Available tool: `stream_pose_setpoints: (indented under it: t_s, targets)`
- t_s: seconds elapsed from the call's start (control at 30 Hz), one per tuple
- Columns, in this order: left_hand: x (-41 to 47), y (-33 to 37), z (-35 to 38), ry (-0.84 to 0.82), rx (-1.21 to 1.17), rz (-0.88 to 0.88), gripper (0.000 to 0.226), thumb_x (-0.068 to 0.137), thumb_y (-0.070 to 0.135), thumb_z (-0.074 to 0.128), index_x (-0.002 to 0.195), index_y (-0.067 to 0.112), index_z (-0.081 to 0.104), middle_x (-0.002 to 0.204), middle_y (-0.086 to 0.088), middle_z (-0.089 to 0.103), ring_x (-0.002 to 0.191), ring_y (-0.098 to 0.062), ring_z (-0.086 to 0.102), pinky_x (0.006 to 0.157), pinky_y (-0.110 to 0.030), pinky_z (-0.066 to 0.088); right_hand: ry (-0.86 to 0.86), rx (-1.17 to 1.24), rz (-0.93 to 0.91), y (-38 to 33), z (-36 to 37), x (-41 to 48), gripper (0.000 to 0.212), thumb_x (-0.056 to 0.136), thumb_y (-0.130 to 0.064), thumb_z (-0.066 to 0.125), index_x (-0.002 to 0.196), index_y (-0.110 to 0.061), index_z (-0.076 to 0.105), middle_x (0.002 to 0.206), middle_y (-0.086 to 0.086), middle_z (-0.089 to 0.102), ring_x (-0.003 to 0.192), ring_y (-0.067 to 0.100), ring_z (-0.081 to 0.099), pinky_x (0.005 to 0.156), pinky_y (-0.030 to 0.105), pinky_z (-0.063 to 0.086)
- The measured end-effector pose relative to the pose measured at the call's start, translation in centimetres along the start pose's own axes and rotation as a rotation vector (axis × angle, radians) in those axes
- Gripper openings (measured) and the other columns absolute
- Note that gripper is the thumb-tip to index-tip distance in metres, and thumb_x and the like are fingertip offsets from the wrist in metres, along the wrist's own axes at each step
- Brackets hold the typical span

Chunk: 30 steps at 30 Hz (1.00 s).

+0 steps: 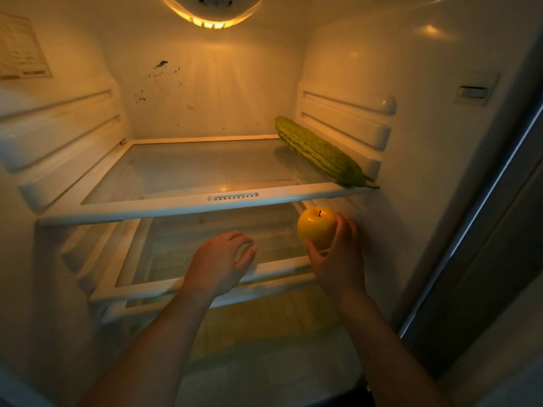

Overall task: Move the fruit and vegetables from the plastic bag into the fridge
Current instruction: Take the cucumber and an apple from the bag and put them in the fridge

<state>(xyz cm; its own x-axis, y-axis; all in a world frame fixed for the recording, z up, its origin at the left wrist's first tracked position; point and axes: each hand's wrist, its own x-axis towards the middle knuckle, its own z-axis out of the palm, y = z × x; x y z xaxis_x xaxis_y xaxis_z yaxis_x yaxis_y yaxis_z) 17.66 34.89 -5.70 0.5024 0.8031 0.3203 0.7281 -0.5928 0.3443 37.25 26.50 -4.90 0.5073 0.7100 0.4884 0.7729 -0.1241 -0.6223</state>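
Observation:
I look into the open fridge. A long green bitter gourd (318,151) lies along the right side of the upper glass shelf (188,205). My right hand (338,257) grips a yellow apple (316,227) just below that shelf's front right corner, above the second shelf (164,289). My left hand (220,262) hovers over the second shelf's front edge with its fingers loosely curled and nothing in them. The plastic bag is out of view.
The fridge lamp (211,10) glows at the top. Ribbed shelf rails (346,118) line both side walls. The fridge's right edge and a dark door seal (482,218) run down the right. A lower drawer area (264,324) sits beneath the shelves.

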Motion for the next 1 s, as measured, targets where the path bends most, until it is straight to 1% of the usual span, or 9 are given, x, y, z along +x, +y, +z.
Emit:
stream_pose_setpoints:
  t_s: [0.1, 0.23, 0.4, 0.47, 0.57, 0.67, 0.77, 0.87, 1.0]
  targets:
    - [0.1, 0.0, -0.1, -0.003, -0.003, -0.002, 0.06, 0.084, 0.06, 0.023, 0.118, 0.029, 0.06, 0.129, 0.006, 0.056, 0.118, -0.014, 0.051, 0.093, -0.03, 0.04, -0.028, 0.014, 0.007, -0.1, -0.1, 0.1, 0.079, 0.079, -0.028, 0.071, 0.141, -0.006, 0.027, 0.143, 0.02, 0.032, 0.13, 0.034, 0.033, 0.104, 0.043, 0.034]
    - [-0.1, 0.2, -0.4, -0.001, -0.005, -0.013, 0.052, 0.085, 0.053, 0.03, 0.117, 0.027, 0.061, 0.128, 0.005, 0.057, 0.117, -0.014, 0.051, 0.092, -0.029, 0.039, -0.059, 0.029, 0.019, -0.4, -0.6, -0.3, 0.083, 0.079, -0.027, 0.071, 0.143, -0.008, 0.022, 0.146, 0.018, 0.029, 0.132, 0.032, 0.031, 0.106, 0.042, 0.034]
    - [-0.8, 0.4, -0.7, 0.042, -0.005, -0.02, 0.049, 0.086, 0.052, 0.031, 0.111, 0.026, 0.064, 0.119, 0.006, 0.061, 0.109, -0.015, 0.056, 0.084, -0.029, 0.043, -0.056, 0.089, -0.006, -0.5, -1.8, -2.9, 0.079, 0.079, -0.022, 0.071, 0.142, -0.01, 0.026, 0.142, 0.014, 0.032, 0.128, 0.026, 0.035, 0.101, 0.032, 0.034]
    - [-1.8, 0.2, -0.6, 0.0, 0.075, 0.023, 0.058, 0.086, 0.057, 0.022, 0.119, 0.026, 0.059, 0.129, 0.003, 0.057, 0.116, -0.018, 0.053, 0.089, -0.031, 0.042, -0.101, 0.118, -0.005, -0.4, -2.3, -4.7, 0.076, 0.081, -0.022, 0.069, 0.143, -0.009, 0.027, 0.145, 0.015, 0.03, 0.132, 0.027, 0.033, 0.105, 0.032, 0.03]
    - [-4.2, 0.0, 0.1, -0.024, 0.243, 0.085, 0.062, 0.088, 0.056, 0.02, 0.129, 0.022, 0.052, 0.137, -0.005, 0.051, 0.124, -0.025, 0.049, 0.096, -0.038, 0.041, -0.172, 0.165, -0.018, -0.5, -2.5, -7.5, 0.072, 0.08, -0.022, 0.069, 0.14, -0.01, 0.033, 0.143, 0.015, 0.036, 0.132, 0.028, 0.034, 0.109, 0.041, 0.032]
    - [-6.8, 0.1, 0.1, -0.044, 0.244, 0.082, 0.065, 0.09, 0.059, 0.02, 0.131, 0.02, 0.05, 0.137, -0.006, 0.051, 0.124, -0.027, 0.049, 0.096, -0.041, 0.04, -0.235, 0.096, -0.008, -0.9, -2.4, -10.4, 0.069, 0.08, -0.027, 0.069, 0.139, -0.015, 0.034, 0.142, 0.008, 0.037, 0.132, 0.023, 0.034, 0.109, 0.033, 0.03]
    - [-9.3, -0.2, -0.5, -0.077, 0.162, 0.114, 0.072, 0.087, 0.067, 0.014, 0.138, 0.023, 0.04, 0.148, -0.004, 0.036, 0.137, -0.025, 0.031, 0.109, -0.043, 0.025, -0.286, 0.043, 0.011, -1.2, -2.4, -13.4, 0.066, 0.083, -0.032, 0.066, 0.138, -0.014, 0.035, 0.139, 0.006, 0.039, 0.128, 0.021, 0.037, 0.101, 0.02, 0.027]
    - [-12.5, -0.3, -0.9, -0.149, 0.109, 0.097, 0.074, 0.08, 0.067, 0.014, 0.142, 0.03, 0.03, 0.157, 0.002, 0.014, 0.145, -0.021, 0.007, 0.115, -0.044, 0.011, -0.297, 0.004, 0.044, -1.7, -2.8, -16.3, 0.064, 0.085, -0.037, 0.063, 0.139, -0.017, 0.034, 0.139, 0.001, 0.038, 0.127, 0.016, 0.037, 0.097, 0.017, 0.025]
    - [-17.3, 0.2, -0.1, -0.313, -0.009, 0.068, 0.083, 0.073, 0.07, 0.008, 0.144, 0.03, 0.025, 0.155, 0.006, 0.015, 0.144, -0.015, 0.009, 0.117, -0.034, 0.014, -0.308, -0.017, 0.118, -2.2, -3.9, -20.8, 0.063, 0.085, -0.039, 0.061, 0.139, -0.021, 0.033, 0.14, -0.004, 0.037, 0.127, 0.012, 0.037, 0.099, 0.017, 0.028]
